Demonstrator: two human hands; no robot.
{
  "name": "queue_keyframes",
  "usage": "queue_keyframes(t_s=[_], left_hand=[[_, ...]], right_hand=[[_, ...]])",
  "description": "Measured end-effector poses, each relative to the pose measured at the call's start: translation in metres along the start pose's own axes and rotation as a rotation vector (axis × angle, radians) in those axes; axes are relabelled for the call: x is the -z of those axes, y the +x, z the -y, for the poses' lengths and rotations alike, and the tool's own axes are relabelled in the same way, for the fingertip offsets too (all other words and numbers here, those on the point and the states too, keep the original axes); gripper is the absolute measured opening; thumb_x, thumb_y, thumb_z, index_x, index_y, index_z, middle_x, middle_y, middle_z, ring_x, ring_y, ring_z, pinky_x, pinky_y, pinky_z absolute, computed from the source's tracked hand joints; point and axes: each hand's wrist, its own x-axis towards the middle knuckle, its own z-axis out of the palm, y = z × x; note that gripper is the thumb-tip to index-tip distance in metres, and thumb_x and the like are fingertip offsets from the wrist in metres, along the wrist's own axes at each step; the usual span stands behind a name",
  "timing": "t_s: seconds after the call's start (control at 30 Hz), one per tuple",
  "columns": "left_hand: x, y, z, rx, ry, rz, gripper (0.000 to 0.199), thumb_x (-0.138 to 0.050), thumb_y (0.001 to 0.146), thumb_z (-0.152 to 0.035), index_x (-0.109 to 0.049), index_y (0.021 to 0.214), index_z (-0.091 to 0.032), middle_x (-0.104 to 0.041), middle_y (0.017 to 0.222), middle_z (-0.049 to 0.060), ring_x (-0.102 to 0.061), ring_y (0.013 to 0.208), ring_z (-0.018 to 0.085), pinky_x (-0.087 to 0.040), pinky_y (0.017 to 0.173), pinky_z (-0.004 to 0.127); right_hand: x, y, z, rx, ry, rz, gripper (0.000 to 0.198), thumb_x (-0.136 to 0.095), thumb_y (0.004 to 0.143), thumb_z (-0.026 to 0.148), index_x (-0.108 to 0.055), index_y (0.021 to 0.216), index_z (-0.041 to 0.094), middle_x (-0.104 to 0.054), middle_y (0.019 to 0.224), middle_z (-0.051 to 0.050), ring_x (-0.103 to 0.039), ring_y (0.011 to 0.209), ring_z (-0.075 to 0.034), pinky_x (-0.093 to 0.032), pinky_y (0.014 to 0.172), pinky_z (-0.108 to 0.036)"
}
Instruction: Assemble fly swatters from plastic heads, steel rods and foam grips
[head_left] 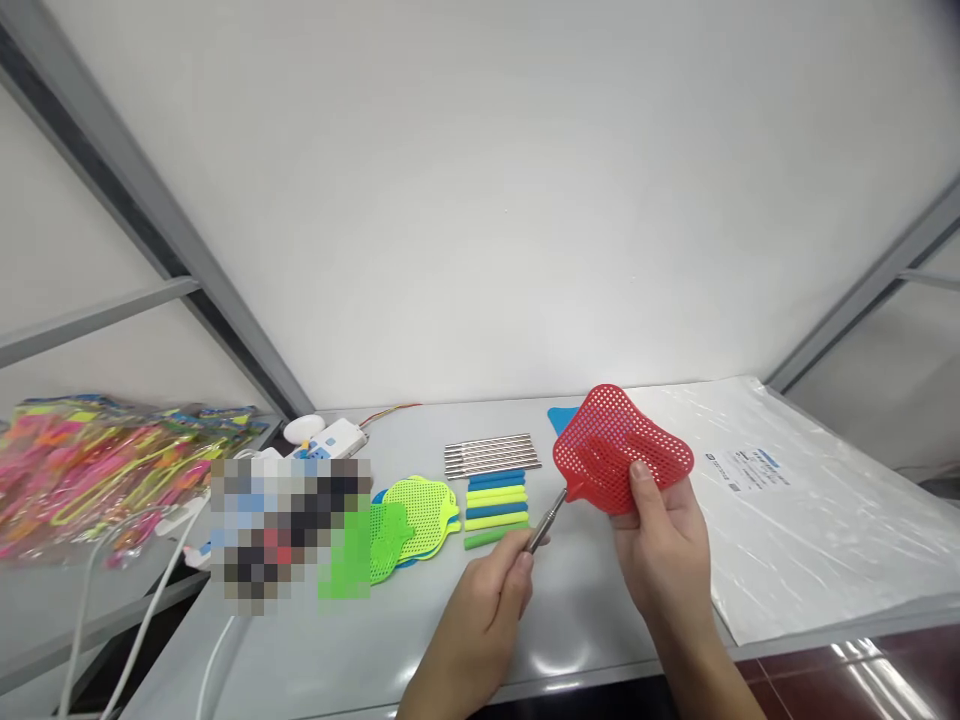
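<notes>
The right hand (660, 540) pinches the lower edge of a red swatter head (621, 450), thumb on its front face and fingers behind, holding it upright above the counter (585, 610). The left hand (487, 600) is closed on a thin metal rod (546, 520), gripped between thumb and fingers; the rod slants up to the right and its tip meets the socket at the head's lower left corner. The two hands are near each other, the left one lower and to the left of the right.

Just beyond the left hand lie coloured grips (496, 508) in a short stack, blue, yellow and green, side by side. Beyond them, further from the hand, is a row of metal rods (491, 455) laid parallel. To the left of the grips is a pile of swatter heads (420, 520), yellow-green on top with blue showing beneath. A blue piece (562, 417) peeks out behind the red head.

To the right of the right hand lies a large clear plastic bag (810, 500) with white sheets inside; it bears a small label (750, 465), too small to read. Far to the left of the left hand is a heap of packed swatters (112, 470) in pink, yellow and green, with a white power strip (330, 440) and white cables (161, 590) nearby. Nothing lies between the hands and the parts on the counter.
</notes>
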Motion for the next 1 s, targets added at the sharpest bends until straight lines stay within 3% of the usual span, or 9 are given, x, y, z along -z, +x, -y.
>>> queue_keyframes(t_s=[0.33,0.77,1.0], left_hand=[[0.004,-0.001,-0.002,0.015,-0.023,0.021,0.039,-0.033,0.099,-0.047,-0.059,0.106,-0.018,-0.036,0.057,-0.005,-0.034,0.054,0.013,-0.026,0.055,0.026],[0.003,0.0,0.008,0.071,-0.172,0.111,0.045,-0.033,0.099,-0.049,-0.058,0.116,-0.016,-0.036,0.059,-0.005,-0.035,0.055,0.012,-0.028,0.055,0.024],[0.004,0.001,0.009,0.065,-0.026,0.037,0.037,-0.043,0.096,-0.047,-0.061,0.114,-0.02,-0.045,0.067,-0.002,-0.04,0.062,0.014,-0.03,0.057,0.024]], right_hand=[[-0.006,0.008,0.008,0.007,-0.003,0.06,0.043,-0.058,0.092,0.034,-0.051,0.133,0.026,-0.061,0.128,-0.008,-0.06,0.115,-0.025,-0.048,0.099,-0.048],[0.003,0.015,0.013,-0.047,-0.002,0.15,0.038,-0.061,0.09,0.034,-0.057,0.127,0.025,-0.062,0.127,-0.009,-0.059,0.116,-0.025,-0.049,0.098,-0.047],[0.004,0.018,0.01,-0.052,-0.055,0.095,0.037,-0.063,0.088,0.036,-0.059,0.122,0.024,-0.063,0.126,-0.008,-0.061,0.113,-0.025,-0.052,0.094,-0.044]])
